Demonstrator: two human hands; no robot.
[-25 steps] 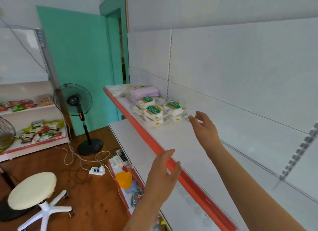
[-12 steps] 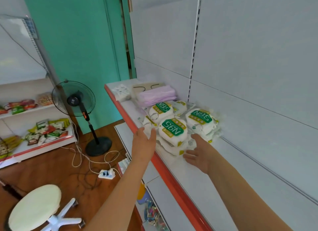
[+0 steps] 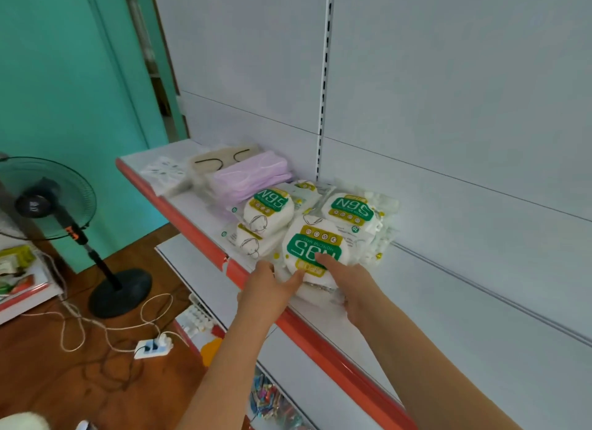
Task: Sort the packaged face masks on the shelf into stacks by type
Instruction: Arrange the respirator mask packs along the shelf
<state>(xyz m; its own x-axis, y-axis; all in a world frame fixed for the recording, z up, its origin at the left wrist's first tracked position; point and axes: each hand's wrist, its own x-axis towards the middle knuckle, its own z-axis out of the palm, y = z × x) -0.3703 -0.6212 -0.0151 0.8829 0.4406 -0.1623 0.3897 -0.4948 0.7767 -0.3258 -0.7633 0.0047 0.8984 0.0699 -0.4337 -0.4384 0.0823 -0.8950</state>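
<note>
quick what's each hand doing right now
Left hand: thumb pinching the front N95 mask pack.
Right hand: gripping the same pack.

One head-worn camera looked forward and down from close above the shelf (image 3: 205,227) (its orange front edge ran diagonally), both forearms reaching in below.

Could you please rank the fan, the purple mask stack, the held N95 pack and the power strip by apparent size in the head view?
1. fan, largest.
2. purple mask stack and held N95 pack: look alike; the pack is nearer, so unranked.
3. power strip, smallest.
</note>
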